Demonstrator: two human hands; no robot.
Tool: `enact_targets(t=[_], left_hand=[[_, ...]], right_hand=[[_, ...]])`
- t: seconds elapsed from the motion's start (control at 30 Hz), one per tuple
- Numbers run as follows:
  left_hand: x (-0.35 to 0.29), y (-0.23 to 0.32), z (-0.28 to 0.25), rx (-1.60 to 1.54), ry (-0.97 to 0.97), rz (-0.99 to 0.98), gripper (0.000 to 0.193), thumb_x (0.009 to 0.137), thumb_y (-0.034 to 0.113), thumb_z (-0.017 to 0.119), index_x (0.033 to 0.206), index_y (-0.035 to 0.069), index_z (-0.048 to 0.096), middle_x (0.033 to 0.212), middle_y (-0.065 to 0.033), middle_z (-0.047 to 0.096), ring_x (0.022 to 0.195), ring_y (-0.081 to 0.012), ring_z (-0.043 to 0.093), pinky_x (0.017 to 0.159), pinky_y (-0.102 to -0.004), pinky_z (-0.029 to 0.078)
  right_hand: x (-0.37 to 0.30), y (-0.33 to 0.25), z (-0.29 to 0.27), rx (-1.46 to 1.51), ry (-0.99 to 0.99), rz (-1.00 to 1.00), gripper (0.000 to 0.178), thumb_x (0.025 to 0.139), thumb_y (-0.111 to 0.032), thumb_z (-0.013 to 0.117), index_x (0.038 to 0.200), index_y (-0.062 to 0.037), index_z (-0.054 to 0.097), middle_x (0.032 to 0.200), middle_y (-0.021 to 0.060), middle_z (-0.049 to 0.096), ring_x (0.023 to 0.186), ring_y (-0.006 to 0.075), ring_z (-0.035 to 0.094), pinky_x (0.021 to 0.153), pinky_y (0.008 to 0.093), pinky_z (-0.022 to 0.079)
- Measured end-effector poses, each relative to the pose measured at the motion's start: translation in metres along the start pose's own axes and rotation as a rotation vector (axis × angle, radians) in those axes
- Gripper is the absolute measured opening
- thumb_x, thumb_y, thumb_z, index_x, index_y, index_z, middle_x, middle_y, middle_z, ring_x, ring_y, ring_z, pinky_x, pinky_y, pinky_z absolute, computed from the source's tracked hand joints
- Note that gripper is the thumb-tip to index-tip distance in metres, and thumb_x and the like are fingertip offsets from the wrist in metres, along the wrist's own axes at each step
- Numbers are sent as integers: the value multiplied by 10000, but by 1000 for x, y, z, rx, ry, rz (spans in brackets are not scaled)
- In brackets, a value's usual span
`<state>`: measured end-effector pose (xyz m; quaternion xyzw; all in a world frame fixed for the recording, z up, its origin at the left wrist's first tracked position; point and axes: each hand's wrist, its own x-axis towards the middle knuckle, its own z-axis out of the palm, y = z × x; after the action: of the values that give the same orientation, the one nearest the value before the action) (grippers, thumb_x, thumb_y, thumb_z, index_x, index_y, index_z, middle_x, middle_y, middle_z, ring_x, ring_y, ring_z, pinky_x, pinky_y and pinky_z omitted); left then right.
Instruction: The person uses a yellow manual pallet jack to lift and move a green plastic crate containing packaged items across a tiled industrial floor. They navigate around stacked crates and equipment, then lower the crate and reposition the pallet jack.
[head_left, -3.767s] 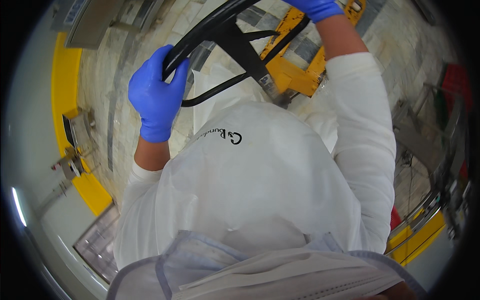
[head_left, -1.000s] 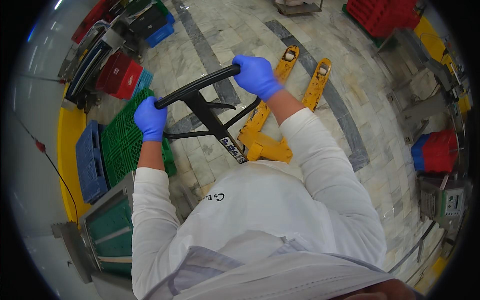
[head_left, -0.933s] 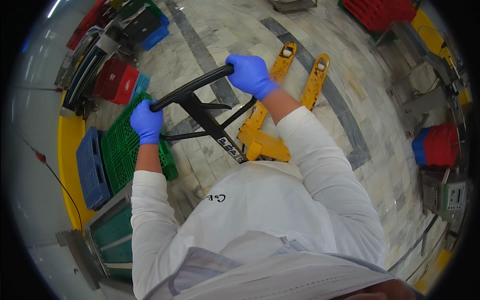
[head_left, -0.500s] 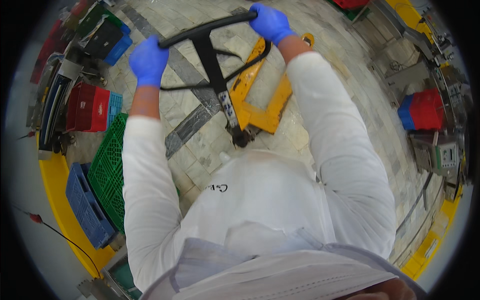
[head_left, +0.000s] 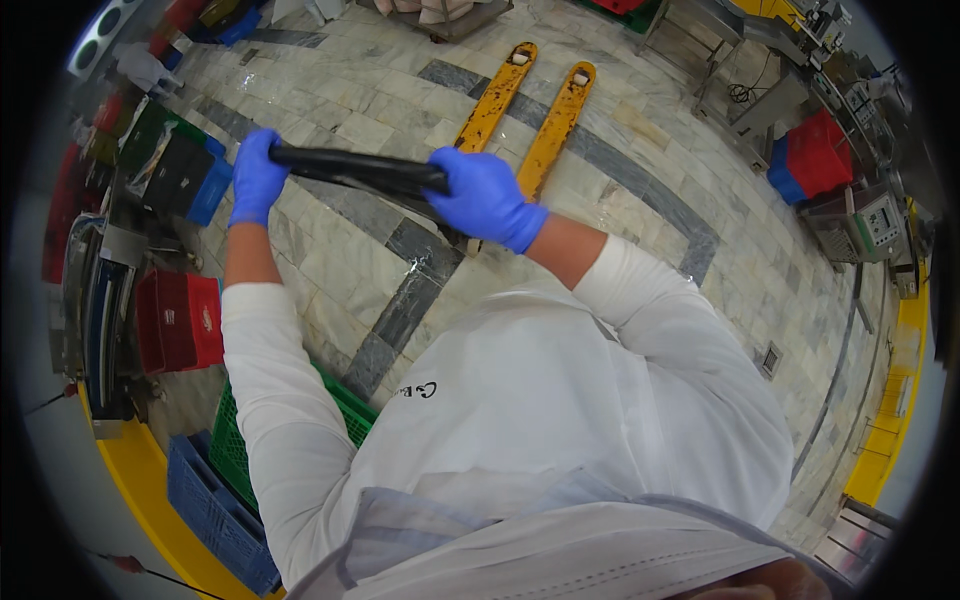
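Both my hands wear blue gloves and grip the black handle (head_left: 350, 167) of a yellow pallet jack. My left hand (head_left: 257, 178) is closed around the handle's left end. Around its right end my right hand (head_left: 483, 197) is wrapped. The handle stands up toward me, so its shaft is largely hidden behind the bar. Beyond it, the two scuffed yellow forks (head_left: 556, 125) point away over the tiled floor, with nothing on them. The jack's base is mostly covered by the handle and my right hand.
To the left are a red crate (head_left: 180, 320), a green plastic pallet (head_left: 345, 410) and a blue pallet (head_left: 215, 500). A loaded cart (head_left: 440, 22) stands far ahead. Red and blue crates (head_left: 812, 155) sit by metal equipment on the right. A person in white (head_left: 145, 68) is at far left.
The handle has come up and nearer to me, with both hands still on it. The forks now point farther ahead, and the loaded cart has come into view.
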<state>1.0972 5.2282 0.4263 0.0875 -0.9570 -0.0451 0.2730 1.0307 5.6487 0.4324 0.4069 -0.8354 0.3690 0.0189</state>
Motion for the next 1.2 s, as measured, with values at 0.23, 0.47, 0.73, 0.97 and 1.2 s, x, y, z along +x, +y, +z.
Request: enact_targets(t=[0.23,0.47,0.73,0.97,1.2], left_hand=[[-29,-64,29,-165,-59,-63,315,855,148,870,1034,83,619,972,-163,630,927,-402,625,856,-454,514],[32,-65,57,-68,-206,-70,327,789,-14,747,1068,97,617,1089,-168,644,1045,-427,636,917,-475,513],[165,-23,119,19,-323,65,270,763,37,797,990,81,657,998,-172,675,992,-427,662,843,-500,537],[242,-41,170,63,-435,312,147,741,124,810,854,99,719,873,-164,694,889,-398,695,792,-506,555],[286,3,223,-136,-482,528,140,708,231,787,714,114,710,732,-163,694,725,-388,703,681,-504,552]], right_hand=[[20,0,76,146,-178,-312,250,909,-291,765,989,-98,628,733,167,680,683,421,689,631,544,538],[82,48,78,186,-292,-409,267,886,-300,779,996,-107,631,683,148,647,637,418,653,586,544,491],[152,145,12,112,-178,-244,230,875,-284,783,1000,-123,675,718,125,676,653,380,683,598,508,516],[192,152,21,51,-180,-47,260,857,-271,800,1063,-137,714,765,98,704,704,353,696,644,478,523],[230,159,25,-359,128,179,289,810,-245,803,1082,-170,746,780,49,716,711,291,709,632,438,516]])
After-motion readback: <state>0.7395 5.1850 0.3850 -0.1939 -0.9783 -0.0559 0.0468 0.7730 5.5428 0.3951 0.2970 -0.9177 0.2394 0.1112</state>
